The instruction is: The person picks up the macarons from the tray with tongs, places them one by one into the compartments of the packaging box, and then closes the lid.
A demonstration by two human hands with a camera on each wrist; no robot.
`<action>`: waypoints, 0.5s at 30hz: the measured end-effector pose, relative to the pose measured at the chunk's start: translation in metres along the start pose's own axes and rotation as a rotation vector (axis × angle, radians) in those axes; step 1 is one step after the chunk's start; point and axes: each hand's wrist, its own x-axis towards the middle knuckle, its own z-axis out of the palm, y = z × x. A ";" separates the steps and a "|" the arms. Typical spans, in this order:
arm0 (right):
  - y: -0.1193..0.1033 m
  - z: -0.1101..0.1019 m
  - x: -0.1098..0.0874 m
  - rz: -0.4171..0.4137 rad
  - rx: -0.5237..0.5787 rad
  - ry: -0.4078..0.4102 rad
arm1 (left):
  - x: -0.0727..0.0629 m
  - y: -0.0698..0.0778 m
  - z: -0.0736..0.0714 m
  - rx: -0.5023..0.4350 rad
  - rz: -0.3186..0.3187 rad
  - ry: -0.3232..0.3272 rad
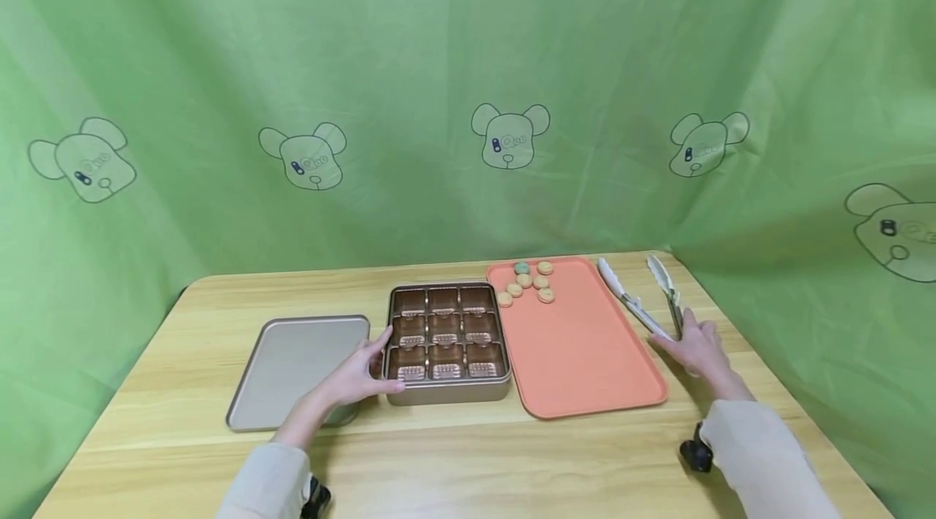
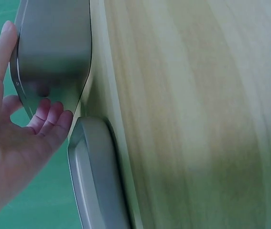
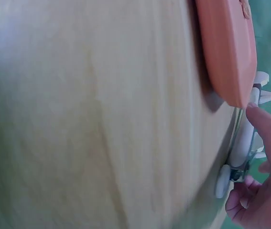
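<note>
A brown tin box [image 1: 448,393] with a divided insert [image 1: 444,330] of clear brown compartments stands mid-table. My left hand [image 1: 356,377] is spread at its near left corner. In the left wrist view, the thumb touches the rim of the tin box [image 2: 54,43], and the loosely bent fingers lie against or close to its side. Metal tongs [image 1: 634,306] with pale tips lie spread apart at the right. Around their joined end is my right hand [image 1: 698,348], thumb and fingers apart. The right wrist view shows the thumb by one arm of the tongs [image 3: 243,143], fingers below.
A salmon-coloured tray [image 1: 578,356] lies between the tin box and the tongs, with several cream macarons [image 1: 524,281] and a green macaron [image 1: 522,268] at its far left. A shallow brown lid [image 1: 300,365] lies left of the box. A green curtain [image 1: 409,97] hangs behind.
</note>
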 end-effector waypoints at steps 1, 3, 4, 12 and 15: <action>0.000 0.000 0.000 0.007 0.004 -0.008 | 0.000 0.000 0.000 0.002 0.003 -0.001; 0.000 0.001 -0.001 0.017 0.014 -0.020 | 0.001 0.000 -0.001 0.009 0.011 -0.002; 0.000 0.001 -0.001 0.019 0.020 -0.025 | 0.001 0.000 -0.001 0.012 0.014 -0.004; 0.001 0.002 -0.001 -0.017 0.051 0.001 | 0.001 0.003 0.000 0.010 0.011 -0.019; -0.003 0.000 0.001 -0.007 0.112 0.029 | -0.001 0.003 -0.001 0.003 0.004 -0.013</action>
